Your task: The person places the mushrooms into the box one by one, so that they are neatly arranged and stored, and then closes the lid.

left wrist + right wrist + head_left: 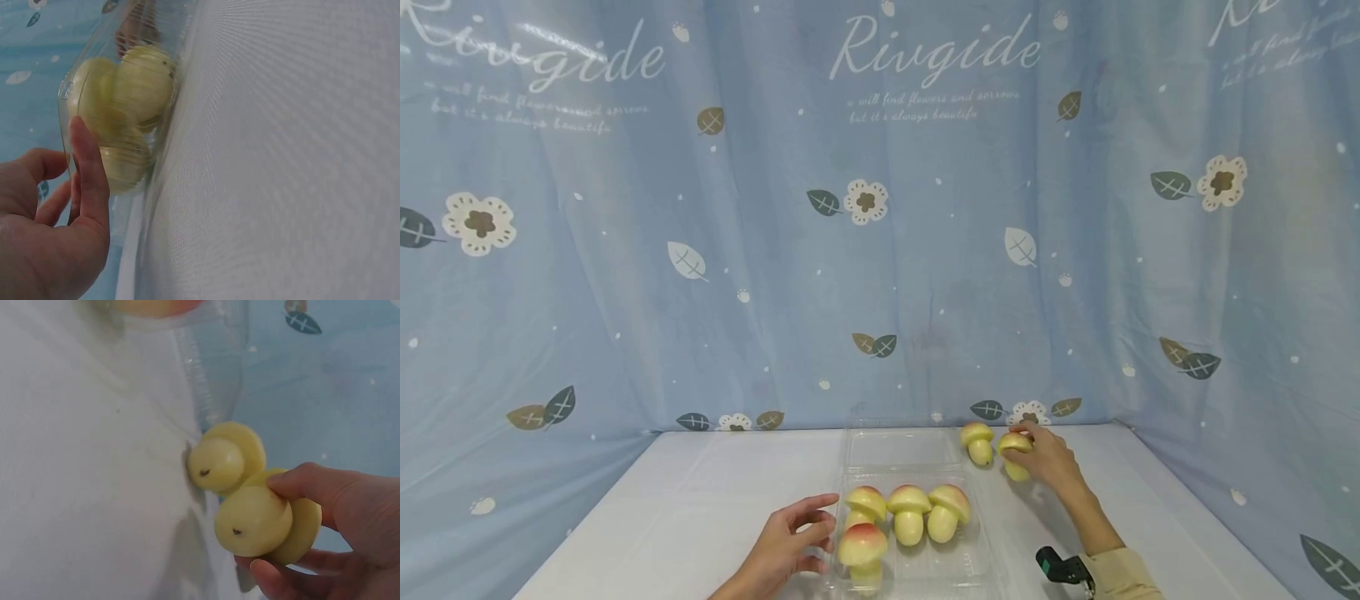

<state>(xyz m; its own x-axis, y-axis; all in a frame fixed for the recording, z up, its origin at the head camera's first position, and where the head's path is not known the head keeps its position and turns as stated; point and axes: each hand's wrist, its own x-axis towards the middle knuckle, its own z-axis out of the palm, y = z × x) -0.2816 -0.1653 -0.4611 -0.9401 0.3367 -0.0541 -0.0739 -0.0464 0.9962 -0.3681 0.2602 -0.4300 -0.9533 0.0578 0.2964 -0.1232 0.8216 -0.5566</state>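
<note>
At the counter, head view: the person's right grip is grasping a yellow mushroom-shaped piece, right of the clear hinged box. A second mushroom is sitting just left of the held one, near the box's lid half. Four more mushrooms are sitting in the near half: three in a row, one in front at the left end. Left grip is hovering released at the box's left wall, fingers loosely bent. Black device is sitting by the right sleeve.

Left wrist view: fingers are lining up along the clear wall, contact unclear; yellow pieces are showing through it.

Right wrist view: thumb is pressing one side of the held piece, fingers are supporting the other; stem end is facing the camera, showing a dark spot. Second mushroom is sitting right beside it; can't tell if touching.
</note>
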